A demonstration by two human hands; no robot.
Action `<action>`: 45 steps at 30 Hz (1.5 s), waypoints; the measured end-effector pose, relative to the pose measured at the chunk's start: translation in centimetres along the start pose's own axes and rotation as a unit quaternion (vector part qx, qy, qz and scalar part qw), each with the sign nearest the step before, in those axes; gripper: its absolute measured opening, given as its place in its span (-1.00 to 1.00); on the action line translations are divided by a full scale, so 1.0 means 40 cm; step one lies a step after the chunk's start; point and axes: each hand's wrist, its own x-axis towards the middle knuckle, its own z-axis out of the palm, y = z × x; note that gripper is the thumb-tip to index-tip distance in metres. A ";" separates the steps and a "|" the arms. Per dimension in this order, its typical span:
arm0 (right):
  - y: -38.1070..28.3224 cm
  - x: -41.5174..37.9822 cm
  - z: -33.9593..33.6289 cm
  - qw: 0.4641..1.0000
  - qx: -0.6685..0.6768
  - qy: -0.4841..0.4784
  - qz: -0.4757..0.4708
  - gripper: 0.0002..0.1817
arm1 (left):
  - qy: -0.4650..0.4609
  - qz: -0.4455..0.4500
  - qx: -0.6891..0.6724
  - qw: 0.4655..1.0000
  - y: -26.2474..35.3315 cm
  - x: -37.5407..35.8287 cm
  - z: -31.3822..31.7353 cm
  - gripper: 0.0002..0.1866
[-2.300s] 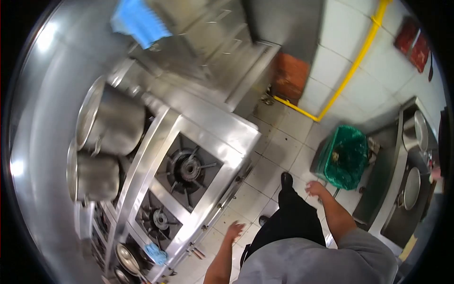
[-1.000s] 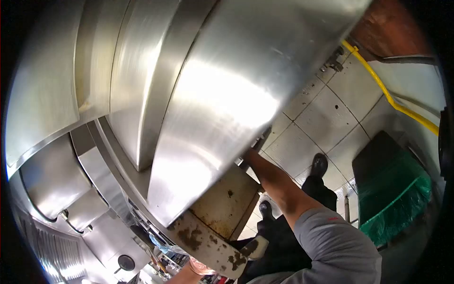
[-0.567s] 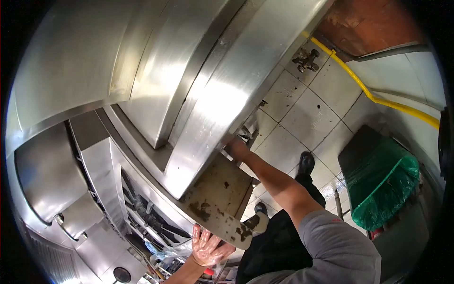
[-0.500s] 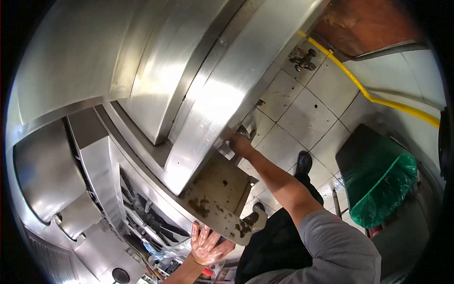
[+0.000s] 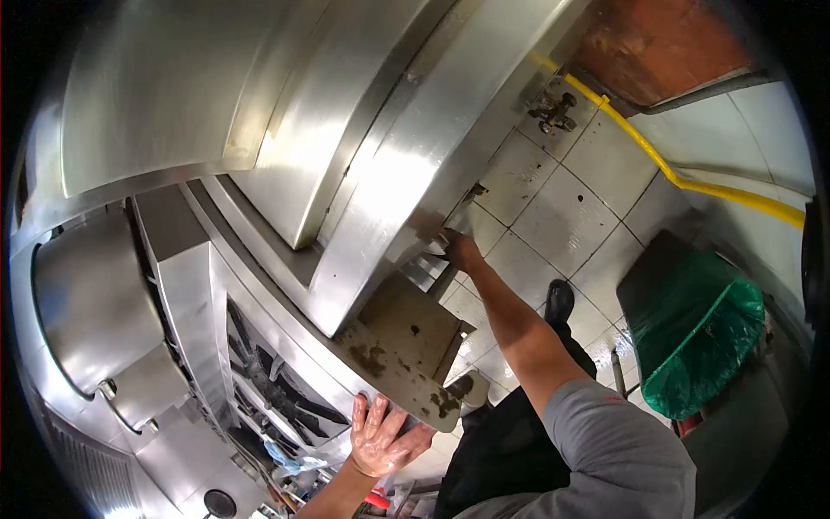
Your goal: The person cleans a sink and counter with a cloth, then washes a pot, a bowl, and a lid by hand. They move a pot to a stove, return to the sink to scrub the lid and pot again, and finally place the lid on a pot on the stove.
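Note:
My left hand (image 5: 386, 439), wet and shiny, rests with its fingers spread against the lower edge of a steel unit, beside a stained, dirty panel (image 5: 402, 359). My right hand (image 5: 464, 253) reaches under the broad steel front (image 5: 406, 182), its fingers curled at the underside. What those fingers hold is mostly hidden; a dark, narrow piece (image 5: 443, 282) shows just below them. Brown grime and dark spots cover the pale panel between my two hands.
White floor tiles (image 5: 566, 208) with dark specks lie below. A yellow pipe (image 5: 644, 143) runs along the wall near a valve fitting (image 5: 553, 112). At right stands a bin with a green bag (image 5: 705, 337). Steel cookware (image 5: 95, 303) and a burner grate (image 5: 268, 372) are at left.
My right hand has shifted slightly right and down along the underside. My left hand stays at the edge. The view has shifted a little.

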 end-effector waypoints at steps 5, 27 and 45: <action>-0.151 -0.077 -0.147 0.984 0.157 -0.008 0.082 -0.41 | 0.029 0.027 -0.003 0.999 -0.005 0.011 0.000 -0.57; -0.435 -1.541 -0.626 0.861 0.061 0.458 0.212 -0.53 | 0.141 0.111 0.006 0.984 0.055 0.014 -0.021 -0.40; -0.592 -2.615 -0.641 0.518 0.472 0.707 -0.095 -0.64 | -0.281 0.060 -0.707 0.646 1.137 -0.326 -0.142 -0.39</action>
